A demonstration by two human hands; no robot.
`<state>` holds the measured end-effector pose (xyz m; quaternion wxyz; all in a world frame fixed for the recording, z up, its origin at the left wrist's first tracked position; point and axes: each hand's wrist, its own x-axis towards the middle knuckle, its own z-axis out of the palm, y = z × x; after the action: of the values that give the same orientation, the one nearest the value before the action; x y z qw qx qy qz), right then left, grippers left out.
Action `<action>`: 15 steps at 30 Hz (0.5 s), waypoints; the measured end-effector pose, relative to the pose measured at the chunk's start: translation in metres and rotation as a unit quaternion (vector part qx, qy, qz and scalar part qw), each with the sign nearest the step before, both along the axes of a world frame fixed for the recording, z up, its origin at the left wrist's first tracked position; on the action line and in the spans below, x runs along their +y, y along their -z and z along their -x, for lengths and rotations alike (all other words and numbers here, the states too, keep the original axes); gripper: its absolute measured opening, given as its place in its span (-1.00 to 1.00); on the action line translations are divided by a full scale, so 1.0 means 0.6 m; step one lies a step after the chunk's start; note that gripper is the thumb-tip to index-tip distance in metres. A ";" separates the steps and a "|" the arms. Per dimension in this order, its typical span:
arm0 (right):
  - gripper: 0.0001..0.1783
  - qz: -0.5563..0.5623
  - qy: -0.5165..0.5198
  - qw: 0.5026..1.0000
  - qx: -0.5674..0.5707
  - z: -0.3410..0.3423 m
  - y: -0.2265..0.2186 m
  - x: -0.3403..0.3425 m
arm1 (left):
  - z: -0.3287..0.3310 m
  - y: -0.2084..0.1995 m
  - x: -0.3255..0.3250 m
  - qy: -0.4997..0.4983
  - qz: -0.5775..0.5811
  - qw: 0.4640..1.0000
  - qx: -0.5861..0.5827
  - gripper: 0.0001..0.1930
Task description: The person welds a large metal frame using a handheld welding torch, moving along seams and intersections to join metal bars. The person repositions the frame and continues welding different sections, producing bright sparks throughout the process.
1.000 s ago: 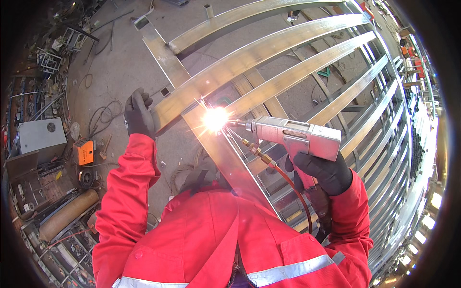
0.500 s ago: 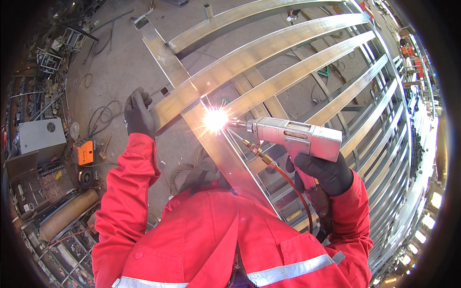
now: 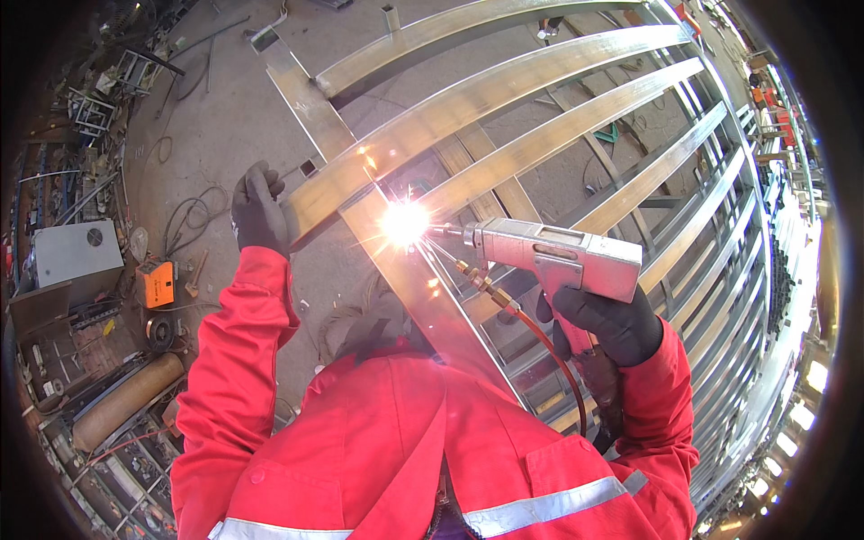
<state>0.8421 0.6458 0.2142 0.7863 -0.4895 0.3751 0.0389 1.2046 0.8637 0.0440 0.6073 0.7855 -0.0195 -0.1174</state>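
Silver welding gun [image 3: 585, 259] in closed right grip [image 3: 616, 326], half-curled left grip [image 3: 257, 211] beside tube [image 3: 450, 110], hold unclear.

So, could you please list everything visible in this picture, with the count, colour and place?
Welding gun: one, silver, right of centre
Glare with sparks: one, white, at the gun's left end
Hose: one, reddish, below the gun
Metal bars: many, silver and tan, centre to right
Vented box: one, light grey, left
Small box: one, orange, left
Spool: one, dark, below the orange box
Roll: one, brown, lower left
Floor: one, grey, beneath
Left hand: one, dark-gloved, at a bar's end
Right hand: one, dark-gloved, gripping the gun
Jacket: one, red, bottom
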 end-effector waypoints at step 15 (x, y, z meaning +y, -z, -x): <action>-0.41 -0.011 -0.011 1.000 -0.013 0.005 0.004 -0.003 | 0.003 -0.006 -0.001 0.000 0.001 1.000 0.005 -0.50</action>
<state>0.8391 0.6439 0.2118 0.7961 -0.4849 0.3593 0.0454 1.2030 0.8632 0.0478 0.6085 0.7841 -0.0160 -0.1213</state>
